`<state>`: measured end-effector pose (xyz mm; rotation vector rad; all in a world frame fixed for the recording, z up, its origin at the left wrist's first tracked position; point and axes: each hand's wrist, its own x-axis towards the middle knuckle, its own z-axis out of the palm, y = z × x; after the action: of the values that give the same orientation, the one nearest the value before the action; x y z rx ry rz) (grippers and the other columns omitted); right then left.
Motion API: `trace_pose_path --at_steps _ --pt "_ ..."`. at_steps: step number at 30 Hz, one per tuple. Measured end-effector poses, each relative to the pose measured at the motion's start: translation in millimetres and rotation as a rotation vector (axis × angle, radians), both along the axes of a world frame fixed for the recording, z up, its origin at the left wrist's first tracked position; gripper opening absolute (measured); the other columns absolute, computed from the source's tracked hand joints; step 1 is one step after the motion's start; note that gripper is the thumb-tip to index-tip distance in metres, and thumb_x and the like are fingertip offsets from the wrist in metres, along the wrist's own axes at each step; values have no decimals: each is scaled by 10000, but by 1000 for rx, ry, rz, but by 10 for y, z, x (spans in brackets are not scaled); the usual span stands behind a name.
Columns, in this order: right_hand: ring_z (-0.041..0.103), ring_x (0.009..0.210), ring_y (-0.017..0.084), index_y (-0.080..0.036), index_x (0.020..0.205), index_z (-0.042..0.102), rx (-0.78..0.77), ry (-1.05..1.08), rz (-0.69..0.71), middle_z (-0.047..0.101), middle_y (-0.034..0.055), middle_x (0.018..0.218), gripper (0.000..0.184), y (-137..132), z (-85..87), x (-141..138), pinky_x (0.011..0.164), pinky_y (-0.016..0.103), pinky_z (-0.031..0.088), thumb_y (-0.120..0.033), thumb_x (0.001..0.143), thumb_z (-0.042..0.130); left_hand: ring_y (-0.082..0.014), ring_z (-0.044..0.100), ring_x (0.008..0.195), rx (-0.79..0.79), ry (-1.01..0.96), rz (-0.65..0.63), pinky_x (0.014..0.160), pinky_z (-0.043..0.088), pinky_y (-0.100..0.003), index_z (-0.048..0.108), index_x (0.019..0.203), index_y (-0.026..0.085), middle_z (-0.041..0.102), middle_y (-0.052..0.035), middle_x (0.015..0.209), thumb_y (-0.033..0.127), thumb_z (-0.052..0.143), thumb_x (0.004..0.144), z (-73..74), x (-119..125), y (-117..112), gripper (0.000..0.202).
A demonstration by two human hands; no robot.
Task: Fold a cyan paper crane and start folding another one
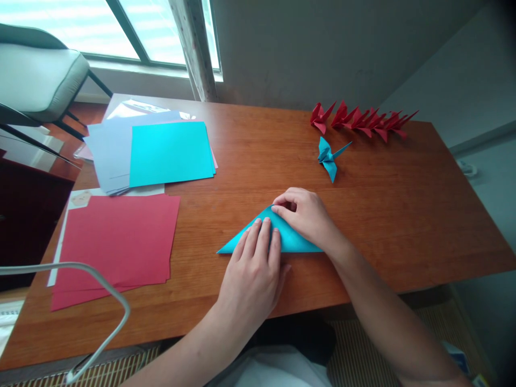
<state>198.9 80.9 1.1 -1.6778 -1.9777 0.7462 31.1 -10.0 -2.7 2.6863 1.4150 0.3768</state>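
A sheet of blue paper, folded into a triangle, lies on the wooden table before me with its long edge toward me. Flat on its middle rests my left hand, fingers stretched out over the paper. At the triangle's top corner my right hand pinches the paper between thumb and fingertips. The right end of the triangle is partly hidden under my right wrist. Beyond the hands stands a blue paper crane. Behind it a row of several red paper cranes runs along the far edge.
Blue sheets lie over pale sheets at the far left. Nearer, a stack of red sheets covers the table's left side. A bent white tube arches over the near left corner. A chair stands beyond, by the window.
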Motion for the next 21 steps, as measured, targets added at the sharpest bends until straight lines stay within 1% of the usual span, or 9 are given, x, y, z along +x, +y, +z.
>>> trace_pose_path --at_steps 16,21 --pt "629 759 165 -211 817 762 3 11 14 739 21 855 90 -1 -10 18 705 307 469 -194 881 700 -381 479 1416 -6 -7 3 1128 450 -500 556 1384 33 493 -241 1527 361 501 988 -3 -9 -13 517" --pt "633 763 170 -211 802 748 11 -3 12 737 21 850 71 -1 -5 17 710 310 474 -181 859 719 -381 471 1422 -16 -3 0 1135 442 -500 555 1384 28 490 -242 1529 348 497 988 9 -9 -10 512"
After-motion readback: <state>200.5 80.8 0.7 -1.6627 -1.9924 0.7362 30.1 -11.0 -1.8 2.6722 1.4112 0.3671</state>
